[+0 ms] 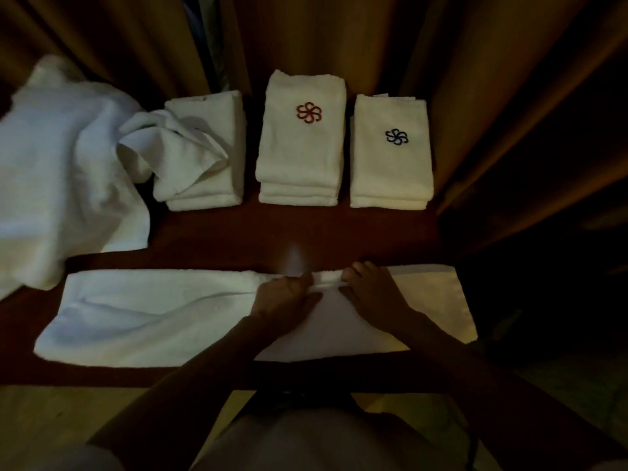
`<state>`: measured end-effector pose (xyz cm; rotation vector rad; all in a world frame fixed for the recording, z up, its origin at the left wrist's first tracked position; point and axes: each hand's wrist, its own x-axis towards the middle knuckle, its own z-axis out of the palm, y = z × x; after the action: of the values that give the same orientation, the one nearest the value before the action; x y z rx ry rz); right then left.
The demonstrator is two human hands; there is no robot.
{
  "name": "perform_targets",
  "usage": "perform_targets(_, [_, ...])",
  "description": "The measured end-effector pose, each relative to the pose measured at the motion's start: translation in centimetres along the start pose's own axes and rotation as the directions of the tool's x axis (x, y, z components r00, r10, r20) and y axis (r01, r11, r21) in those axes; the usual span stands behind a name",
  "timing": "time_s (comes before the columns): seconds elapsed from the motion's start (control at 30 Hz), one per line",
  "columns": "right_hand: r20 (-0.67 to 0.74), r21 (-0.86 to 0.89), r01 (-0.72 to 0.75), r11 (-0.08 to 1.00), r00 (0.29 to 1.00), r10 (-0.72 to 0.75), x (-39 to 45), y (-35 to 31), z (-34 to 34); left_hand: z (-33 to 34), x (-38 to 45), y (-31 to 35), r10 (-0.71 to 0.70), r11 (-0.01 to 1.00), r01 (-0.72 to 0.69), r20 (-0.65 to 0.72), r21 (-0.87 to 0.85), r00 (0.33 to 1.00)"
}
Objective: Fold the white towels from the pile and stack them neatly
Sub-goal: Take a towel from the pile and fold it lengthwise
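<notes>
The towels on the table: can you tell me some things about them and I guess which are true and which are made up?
1. Three stacks of folded towels sit at the back of the table. True.
2. The middle stack has a blue flower on top. False: its flower is red; the blue one is on the right stack.
3. Both hands are on the long towel in front. True: the left hand and right hand pinch its far edge.
4. The messy pile lies on the right. False: it lies on the left.
</notes>
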<state>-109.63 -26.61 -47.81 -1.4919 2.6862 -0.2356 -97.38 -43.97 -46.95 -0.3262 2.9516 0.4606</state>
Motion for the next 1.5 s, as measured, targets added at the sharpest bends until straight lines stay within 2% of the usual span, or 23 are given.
perform_targets(0.17, [0.143,-0.02,-0.029,0.999,0.989,0.032,2.2,-0.3,-0.9,-0.7,0.1,-3.1,-0.176,0.983,0.167,-0.128,-0.077,0.976])
perform_targets(0.3, [0.155,-0.016,-0.029,0.999,0.987,0.031,1.6,-0.6,-1.1,-0.8,0.6,-2.7,-0.314,0.949,0.312,-0.059,-0.035,0.948])
perform_targets(0.4, [0.112,0.021,-0.158,0.987,0.982,0.154,1.3,-1.0,-1.1,-1.3,1.2,-2.3,-0.371,0.926,0.37,-0.006,-0.071,0.928])
perform_targets(0.47, [0.097,0.007,-0.165,0.986,0.982,0.164,1.7,-2.3,-1.4,-1.3,1.2,-2.1,-0.36,0.931,0.36,0.012,-0.067,0.933])
perform_targets(0.53, [0.146,0.04,-0.083,0.996,0.986,0.077,2.5,-3.5,-1.5,-1.4,1.0,-2.3,-0.3,0.951,0.3,0.013,-0.071,0.954])
perform_targets(0.6, [0.246,0.101,-0.02,0.995,0.969,-0.005,3.3,-4.1,-1.5,-1.5,0.3,-3.3,-0.156,0.984,0.155,-0.008,-0.085,0.988])
perform_targets(0.67, [0.227,0.109,-0.004,0.994,0.974,-0.021,3.5,-4.2,-1.4,-1.9,-0.6,-4.3,-0.004,0.999,0.002,-0.034,-0.053,0.999])
perform_targets(0.7, [0.213,0.113,-0.008,0.994,0.977,-0.017,3.4,-4.2,-1.4,-2.0,-1.0,-4.6,0.024,0.999,-0.025,-0.039,-0.044,0.999])
perform_targets(0.8, [0.261,0.136,-0.062,0.989,0.965,0.025,3.8,-4.1,-1.5,-2.9,-0.9,-4.5,-0.018,0.999,0.017,-0.023,-0.034,1.0])
perform_targets(0.87, [0.283,0.159,-0.109,0.981,0.957,0.061,4.4,-4.2,-1.5,-3.5,0.1,-4.1,-0.094,0.994,0.095,0.018,-0.053,0.995])
perform_targets(1.0, [0.31,0.155,-0.132,0.979,0.947,0.078,4.4,-4.2,-1.4,-4.3,0.7,-4.0,-0.188,0.982,0.186,0.132,0.024,0.973])
perform_targets(1.07, [0.285,0.14,-0.127,0.982,0.955,0.083,3.8,-4.0,-1.2,-4.1,-0.5,-5.6,-0.25,0.968,0.249,0.117,0.017,0.961])
perform_targets(1.13, [0.196,0.105,-0.123,0.987,0.975,0.1,3.3,-3.9,-1.0,-4.0,-2.2,-7.4,-0.297,0.954,0.299,0.056,-0.026,0.953])
perform_targets(1.2, [0.118,0.052,-0.15,0.987,0.983,0.143,3.2,-4.4,-0.9,-3.8,-3.4,-8.4,-0.261,0.964,0.26,-0.019,-0.052,0.965])
perform_targets(1.27, [0.16,0.01,-0.173,0.985,0.973,0.169,4.0,-6.4,-1.1,-3.7,-3.8,-8.7,-0.201,0.979,0.199,-0.04,-0.051,0.979])
perform_targets(1.4, [0.19,0.017,-0.08,0.997,0.979,0.075,6.2,-12.5,-0.3,-3.5,-3.0,-8.4,-0.211,0.977,0.211,0.004,-0.022,0.978])
perform_targets(1.5, [0.24,0.023,-0.107,0.994,0.966,0.099,7.2,-15.0,0.2,-3.8,-3.3,-9.2,-0.23,0.971,0.234,0.065,-0.055,0.971])
